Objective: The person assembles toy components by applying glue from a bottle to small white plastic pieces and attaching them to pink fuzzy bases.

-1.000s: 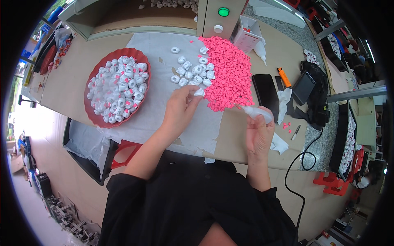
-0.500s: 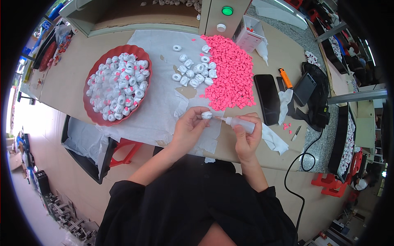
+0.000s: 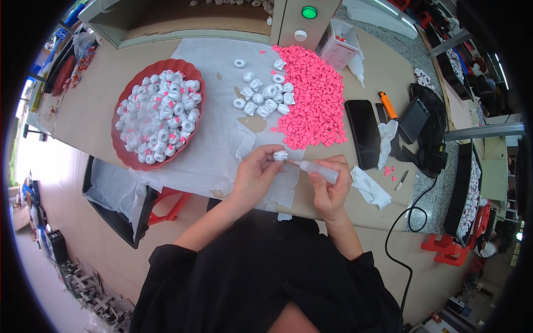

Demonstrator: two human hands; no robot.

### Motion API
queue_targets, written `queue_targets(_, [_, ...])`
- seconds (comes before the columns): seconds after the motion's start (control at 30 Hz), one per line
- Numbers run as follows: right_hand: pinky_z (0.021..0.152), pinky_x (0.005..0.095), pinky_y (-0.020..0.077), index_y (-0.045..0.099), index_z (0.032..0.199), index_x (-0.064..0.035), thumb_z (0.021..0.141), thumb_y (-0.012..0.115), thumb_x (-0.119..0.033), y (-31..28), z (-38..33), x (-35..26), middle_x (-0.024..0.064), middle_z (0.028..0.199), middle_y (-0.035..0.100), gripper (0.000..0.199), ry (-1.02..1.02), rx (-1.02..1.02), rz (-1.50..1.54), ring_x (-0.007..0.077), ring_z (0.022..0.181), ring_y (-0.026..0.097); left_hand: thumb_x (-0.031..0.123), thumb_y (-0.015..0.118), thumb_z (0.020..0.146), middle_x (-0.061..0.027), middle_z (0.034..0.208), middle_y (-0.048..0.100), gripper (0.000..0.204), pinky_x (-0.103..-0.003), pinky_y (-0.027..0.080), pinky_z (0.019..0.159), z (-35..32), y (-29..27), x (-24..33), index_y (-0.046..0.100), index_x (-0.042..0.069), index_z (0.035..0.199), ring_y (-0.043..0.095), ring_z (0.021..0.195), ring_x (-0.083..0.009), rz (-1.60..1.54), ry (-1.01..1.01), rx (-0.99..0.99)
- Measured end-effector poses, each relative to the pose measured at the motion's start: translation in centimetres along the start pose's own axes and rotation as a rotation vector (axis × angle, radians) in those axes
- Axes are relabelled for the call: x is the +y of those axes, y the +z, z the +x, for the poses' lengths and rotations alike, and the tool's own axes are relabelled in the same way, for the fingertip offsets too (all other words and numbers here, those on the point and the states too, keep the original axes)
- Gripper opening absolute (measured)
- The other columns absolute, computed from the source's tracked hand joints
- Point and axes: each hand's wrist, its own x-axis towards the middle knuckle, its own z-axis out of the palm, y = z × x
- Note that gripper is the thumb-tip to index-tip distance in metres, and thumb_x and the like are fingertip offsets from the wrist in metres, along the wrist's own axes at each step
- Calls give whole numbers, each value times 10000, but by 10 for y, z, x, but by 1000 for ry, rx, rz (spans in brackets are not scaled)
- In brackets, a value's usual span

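Note:
Between the thumb and fingers of my left hand (image 3: 257, 172) is a small white rounded piece (image 3: 280, 156), pinched near the table's front edge. My right hand (image 3: 331, 191) is wrapped round a translucent squeeze bottle (image 3: 323, 171), tilted with its thin nozzle pointing left. The nozzle tip is at the piece's right side; whether they touch I cannot tell. Beyond my hands, several similar white pieces (image 3: 270, 104) with dark holes lie on white paper (image 3: 214, 139). Against them on the right spreads a heap of small pink pieces (image 3: 313, 100).
A red scalloped bowl (image 3: 201, 111) of white pieces, many with pink bits, stands left. On the right lie a black phone (image 3: 361, 133), an orange cutter (image 3: 387, 105), a white cloth (image 3: 371, 188) and a dark device (image 3: 414, 120). A black tray (image 3: 145, 216) sits below the table's left front.
The squeeze bottle in my right hand has shifted slightly and tilts more steeply, its nozzle closer to the white piece. My left hand keeps its pinch almost in place.

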Motion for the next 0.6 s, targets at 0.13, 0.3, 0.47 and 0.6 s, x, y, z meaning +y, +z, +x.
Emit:
queue_targets(0.13, [590,250,387,464,918,7,743,607,-73,0,0,0,121,804,470,239,-22,-1,-18,182,664,474,-27,463,827,-57,940,532,262,-219,425,744,0,-1,1,438,-23,1088,515,823,-97,20,-37,0])
queue_targets(0.3, [588,257,387,466,918,6,742,609,-76,0,1,1,122,798,475,241,-35,-1,-26,185,658,473,-31,464,824,-64,948,531,261,-222,427,742,0,0,1,441,-29,1084,516,828,-102,20,-33,0])
queue_targets(0.47, [583,259,385,465,921,6,744,610,-85,0,1,0,125,796,477,245,-20,-1,-21,189,655,473,-36,459,824,-65,962,529,262,-223,429,742,0,-1,-1,442,-28,1086,519,832,-104,20,-21,-4])
queue_targets(0.6, [579,262,384,466,919,3,744,611,-88,1,0,1,126,798,479,244,-26,2,-24,191,655,475,-38,457,825,-66,970,528,264,-223,429,745,0,-1,0,441,-27,1088,521,842,-105,13,-17,1])
